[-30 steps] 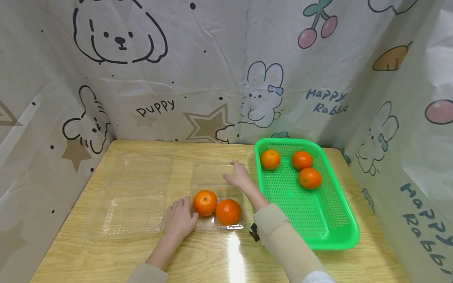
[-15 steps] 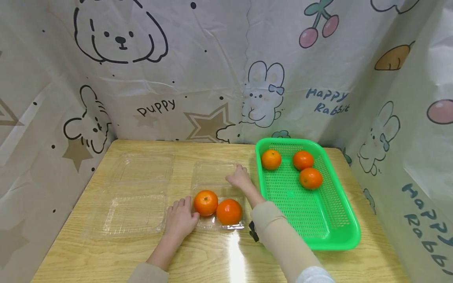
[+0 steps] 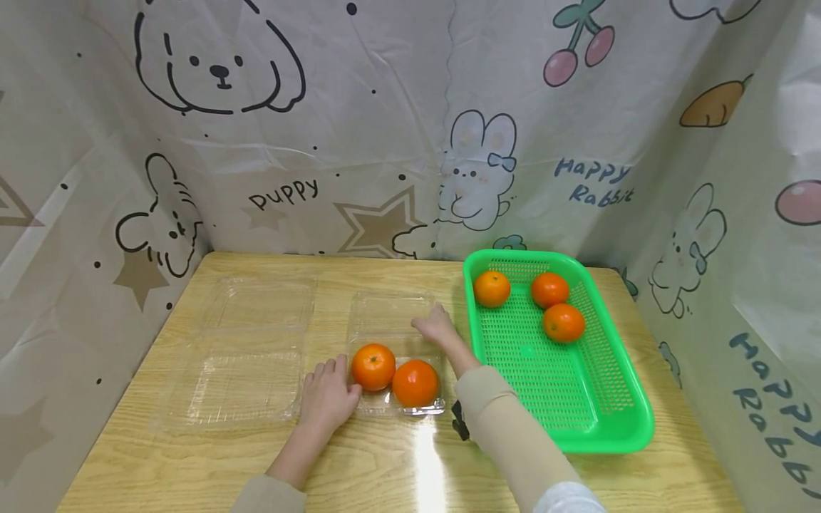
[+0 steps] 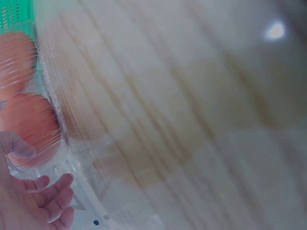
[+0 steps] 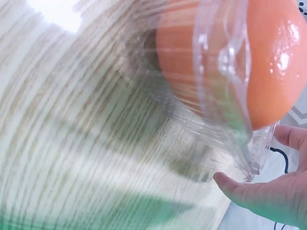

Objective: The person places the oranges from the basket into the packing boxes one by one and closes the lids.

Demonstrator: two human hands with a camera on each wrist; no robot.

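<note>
Two oranges, a left one [image 3: 373, 367] and a right one [image 3: 416, 383], sit in the near half of a small clear plastic clamshell box [image 3: 385, 313], its lid folded back flat. My left hand [image 3: 329, 393] rests at the box's left side. In the left wrist view the thumb [image 4: 18, 143] lies against the clear wall by an orange, other fingers loosely bent. My right hand [image 3: 435, 328] is at the right edge near the hinge. The right wrist view shows its thumb [image 5: 235, 189] and a finger [image 5: 290, 137] apart, around the box's corner.
A larger clear clamshell box [image 3: 246, 388] lies unfolded on the left of the wooden table [image 3: 359, 470]. On the right stands a green basket [image 3: 545, 388] with three oranges at its far end. Printed cloth [image 3: 378, 142] hangs behind and at both sides.
My right hand has drawn slightly back toward me along the lid's right edge, its outstretched fingers coming in. The left hand and the oranges stay put.
</note>
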